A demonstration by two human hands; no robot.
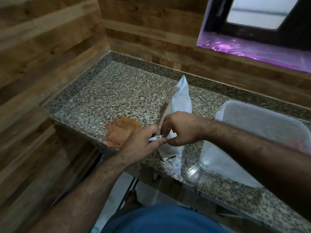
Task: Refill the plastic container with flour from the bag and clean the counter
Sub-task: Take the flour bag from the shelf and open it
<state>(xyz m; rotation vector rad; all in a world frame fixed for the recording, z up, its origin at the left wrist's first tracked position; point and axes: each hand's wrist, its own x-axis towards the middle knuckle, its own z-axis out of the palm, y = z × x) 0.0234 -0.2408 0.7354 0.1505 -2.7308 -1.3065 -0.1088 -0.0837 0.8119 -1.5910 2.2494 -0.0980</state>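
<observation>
Dim interior, warm cast; pale daylight from the window [257, 12] at upper right, purple glare on its sill [249, 47], white reflections on the granite counter [117, 91], soft motion blur throughout, wide-angle bending of the wood wall [42, 47] at edges.
</observation>
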